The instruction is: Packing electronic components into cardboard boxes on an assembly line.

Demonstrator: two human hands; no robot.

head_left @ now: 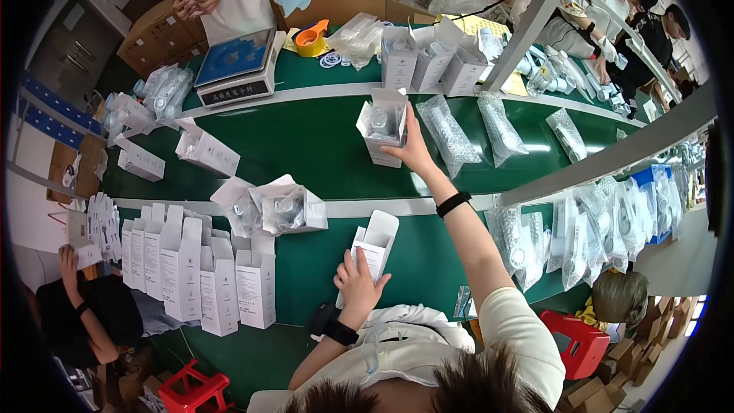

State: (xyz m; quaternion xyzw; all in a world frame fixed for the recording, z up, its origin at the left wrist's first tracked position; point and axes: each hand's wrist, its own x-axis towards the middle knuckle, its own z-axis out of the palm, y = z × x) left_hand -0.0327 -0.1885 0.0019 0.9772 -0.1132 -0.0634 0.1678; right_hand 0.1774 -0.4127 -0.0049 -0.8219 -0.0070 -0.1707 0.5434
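Note:
My right hand (414, 147) reaches out over the green belt and grips an open white carton (386, 151) by its right side. Inside that carton is something in clear wrap; its kind is hard to make out. Close to my body, my left hand (359, 287) holds another white carton (378, 242) with its top flap raised; its inside is hidden. To the right of the farther carton lie bubble-wrapped packets (449, 135) on the belt. Two open cartons (304, 210) with wrapped contents stand left of my left hand, on the near table's edge.
Several upright white cartons (218, 291) stand in rows at the near left. A digital scale (237, 69) and an orange tape roll (310, 40) sit across the belt. Wrapped parts (581, 229) crowd the right side, below a metal rail (612, 153). Other people work around the line.

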